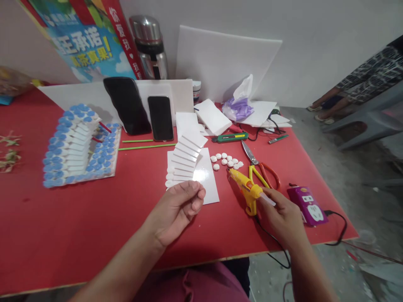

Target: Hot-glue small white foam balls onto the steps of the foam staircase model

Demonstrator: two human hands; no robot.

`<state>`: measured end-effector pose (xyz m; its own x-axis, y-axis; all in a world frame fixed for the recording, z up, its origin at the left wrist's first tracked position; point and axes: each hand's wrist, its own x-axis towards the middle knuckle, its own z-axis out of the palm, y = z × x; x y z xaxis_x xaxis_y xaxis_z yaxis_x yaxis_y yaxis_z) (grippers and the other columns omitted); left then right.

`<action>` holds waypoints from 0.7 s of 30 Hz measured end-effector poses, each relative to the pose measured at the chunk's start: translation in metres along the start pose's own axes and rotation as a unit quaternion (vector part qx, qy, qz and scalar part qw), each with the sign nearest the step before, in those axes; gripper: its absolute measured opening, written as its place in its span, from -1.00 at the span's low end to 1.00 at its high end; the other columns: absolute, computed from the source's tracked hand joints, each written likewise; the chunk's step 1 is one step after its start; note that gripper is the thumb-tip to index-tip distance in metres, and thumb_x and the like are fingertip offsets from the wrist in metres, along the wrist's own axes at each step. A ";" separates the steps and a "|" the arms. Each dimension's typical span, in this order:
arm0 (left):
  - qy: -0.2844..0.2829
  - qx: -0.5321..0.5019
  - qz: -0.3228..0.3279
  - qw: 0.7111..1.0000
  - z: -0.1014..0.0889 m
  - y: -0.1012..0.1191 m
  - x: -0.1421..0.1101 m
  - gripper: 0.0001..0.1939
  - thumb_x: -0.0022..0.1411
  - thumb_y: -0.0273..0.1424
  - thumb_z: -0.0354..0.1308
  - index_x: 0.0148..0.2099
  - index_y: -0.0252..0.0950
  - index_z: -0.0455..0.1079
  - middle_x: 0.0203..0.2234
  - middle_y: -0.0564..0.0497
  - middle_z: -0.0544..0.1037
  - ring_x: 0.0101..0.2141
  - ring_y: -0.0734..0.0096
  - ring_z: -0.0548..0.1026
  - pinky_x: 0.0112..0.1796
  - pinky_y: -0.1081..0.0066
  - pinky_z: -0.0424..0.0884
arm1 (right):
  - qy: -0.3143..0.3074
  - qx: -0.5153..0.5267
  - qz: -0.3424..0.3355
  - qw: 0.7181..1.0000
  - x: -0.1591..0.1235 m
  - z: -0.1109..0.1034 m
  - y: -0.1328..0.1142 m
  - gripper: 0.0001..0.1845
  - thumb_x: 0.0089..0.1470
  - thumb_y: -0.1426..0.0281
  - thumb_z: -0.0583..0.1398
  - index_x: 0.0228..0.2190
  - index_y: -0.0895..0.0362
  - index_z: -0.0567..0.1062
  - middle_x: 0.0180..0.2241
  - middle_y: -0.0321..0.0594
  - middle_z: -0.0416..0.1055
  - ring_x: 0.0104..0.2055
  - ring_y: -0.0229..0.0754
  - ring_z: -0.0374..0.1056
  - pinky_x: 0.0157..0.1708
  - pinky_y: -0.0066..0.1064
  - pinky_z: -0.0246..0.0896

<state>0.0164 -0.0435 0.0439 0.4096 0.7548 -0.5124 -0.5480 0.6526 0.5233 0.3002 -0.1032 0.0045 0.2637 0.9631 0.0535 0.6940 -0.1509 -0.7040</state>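
My right hand (281,216) is at the back end of a yellow hot glue gun (247,186), fingers curled beside its handle and partly hidden. A clear glue stick (267,199) pokes out of the gun's rear, and its nozzle points toward several white rounded pieces (229,158). With thumb and fingers pinched together, my left hand (181,207) hovers over the near edge of a white square board (208,176); anything between the fingertips is hidden. Along that board's left side rises a fanned row of white strips (185,157), with white rounded pieces at its lower left.
A blue-and-white stepped model (78,147) stands at left, near two phones (160,117) and green sticks (147,147). Pliers (256,161), a green cutter (231,137) and a purple power socket (307,205) lie at right. The gun's cord hangs over the front edge. Another person's legs (352,88) show beyond.
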 end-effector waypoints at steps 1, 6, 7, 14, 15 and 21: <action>0.001 0.001 0.000 1.000 0.000 0.000 0.000 -0.71 -0.02 -0.37 0.59 -0.42 -0.41 0.55 -0.52 0.06 0.50 -0.60 0.74 0.28 -0.60 0.68 0.22 | -0.011 0.001 -0.004 1.000 0.000 0.001 0.000 -0.61 0.26 0.12 0.21 -0.11 0.12 0.67 -0.16 -0.08 0.69 -0.13 0.03 0.62 -0.12 -0.24 0.52; 0.005 0.006 0.013 1.000 0.004 -0.002 -0.001 -0.70 -0.10 -0.47 0.60 -0.42 -0.36 0.51 -0.45 0.05 0.56 -0.55 0.66 0.44 -0.52 0.66 0.34 | -0.061 0.044 -0.020 0.997 0.000 0.008 0.005 -0.63 0.27 0.24 0.21 0.04 0.11 0.56 0.00 -0.03 0.63 0.03 0.01 0.59 0.07 -0.12 0.49; 0.004 0.011 0.015 1.000 0.005 -0.003 -0.001 -0.70 -0.11 -0.48 0.60 -0.42 -0.36 0.51 -0.45 0.05 0.57 -0.54 0.65 0.45 -0.51 0.65 0.36 | -0.074 0.052 -0.031 0.995 -0.001 0.008 0.005 -0.62 0.27 0.29 0.20 0.07 0.11 0.52 0.03 -0.02 0.62 0.04 0.00 0.58 0.09 -0.10 0.49; 0.042 0.122 0.083 0.988 0.008 -0.020 0.000 -0.72 -0.06 -0.35 0.57 -0.44 -0.34 0.52 -0.58 -0.01 0.58 -0.62 0.49 0.46 -0.62 0.53 0.36 | -0.143 -0.079 -0.165 0.973 -0.010 0.011 -0.022 -0.33 0.17 0.28 0.30 0.24 0.13 0.29 0.20 0.10 0.39 0.23 0.18 0.35 0.20 0.17 0.34; 0.035 0.134 0.091 0.986 0.007 -0.022 -0.001 -0.73 0.00 -0.32 0.54 -0.43 -0.34 0.53 -0.59 -0.01 0.58 -0.63 0.47 0.46 -0.62 0.50 0.38 | -0.138 -0.106 -0.190 0.966 -0.012 0.015 -0.029 -0.35 0.18 0.28 0.30 0.23 0.14 0.29 0.18 0.10 0.39 0.23 0.21 0.33 0.19 0.20 0.32; 0.001 0.188 0.105 0.977 0.008 -0.024 -0.006 -0.73 0.23 -0.26 0.39 -0.37 -0.30 0.44 -0.65 0.07 0.55 -0.73 0.59 0.35 -0.68 0.59 0.25 | -0.116 -0.219 -0.230 0.941 -0.016 0.044 -0.056 -0.69 0.21 0.45 0.17 0.00 0.22 0.41 -0.06 0.08 0.46 -0.03 0.20 0.33 -0.01 0.13 0.35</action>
<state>0.0331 -0.0635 0.0396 0.3146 0.8748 -0.3683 -0.3127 0.4619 0.8300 0.2273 -0.1007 0.0114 -0.2497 0.9642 0.0894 0.9220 0.2649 -0.2824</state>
